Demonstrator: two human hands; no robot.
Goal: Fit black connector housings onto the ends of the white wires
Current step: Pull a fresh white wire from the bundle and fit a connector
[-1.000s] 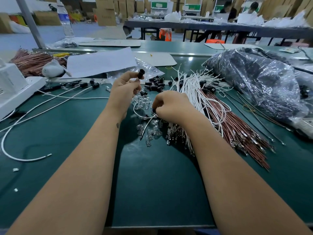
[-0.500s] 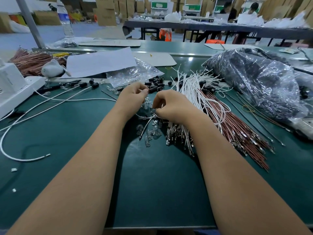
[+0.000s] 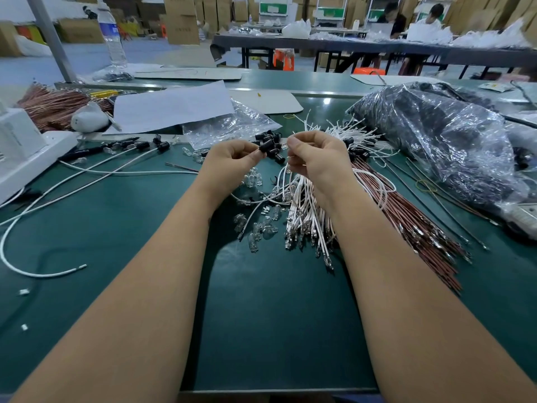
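Both hands have risen off the pile: left hand (image 3: 232, 158) now pinches a black housing (image 3: 266, 146), right hand (image 3: 316, 158) at its three o'clock pinches a white wire (image 3: 279, 181), ready for mating.

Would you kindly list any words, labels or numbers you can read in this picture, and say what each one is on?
None can be read.
Water bottle: blue label, print blurred.
Cardboard boxes: dark marks, too blurred.
Green sign on the far rack: white patch, too small.
White machine: faint embossed marks, unreadable.
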